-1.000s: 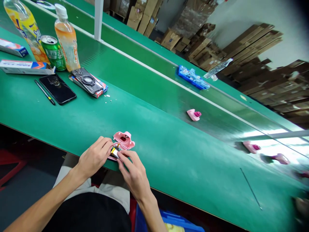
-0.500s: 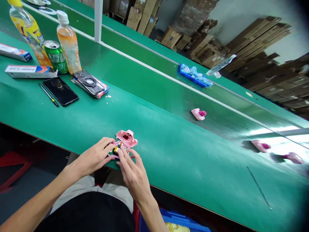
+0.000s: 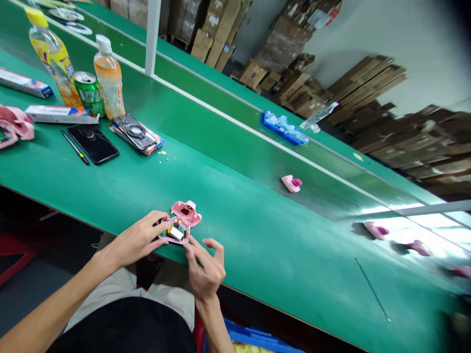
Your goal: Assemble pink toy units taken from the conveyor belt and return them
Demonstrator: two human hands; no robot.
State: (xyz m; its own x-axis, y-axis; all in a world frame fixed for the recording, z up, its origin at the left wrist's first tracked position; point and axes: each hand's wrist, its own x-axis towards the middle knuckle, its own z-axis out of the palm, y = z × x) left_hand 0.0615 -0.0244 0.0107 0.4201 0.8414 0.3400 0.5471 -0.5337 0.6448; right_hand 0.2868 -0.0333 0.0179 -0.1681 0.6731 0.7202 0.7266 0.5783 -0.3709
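Note:
An opened pink plastic casing lies near the table's front edge. Its lower half (image 3: 186, 240) holds a green circuit board and a silver battery pack (image 3: 175, 232) with yellow tape. Just behind sits the other half shell (image 3: 179, 208), hollow side up, with a thin wire running between the halves. My left hand (image 3: 138, 238) grips the lower half by its left side, fingers over the edge. My right hand (image 3: 206, 267) has thumb and index finger at the casing's front right corner, pinching it, while its other fingers curl free.
Bottles (image 3: 110, 81), a green can (image 3: 89, 93), slim boxes (image 3: 59, 114), a phone (image 3: 93, 143) and a pen (image 3: 75, 147) stand or lie at left. Another opened pink casing (image 3: 24, 122) is at far left. Pink parts (image 3: 292, 184) lie on the belt. A thin rod (image 3: 372, 289) lies right.
My right hand has moved off the battery to the casing's front right corner, uncovering the inside. My left hand keeps its hold. The view has shifted, bringing another pink casing in at far left.

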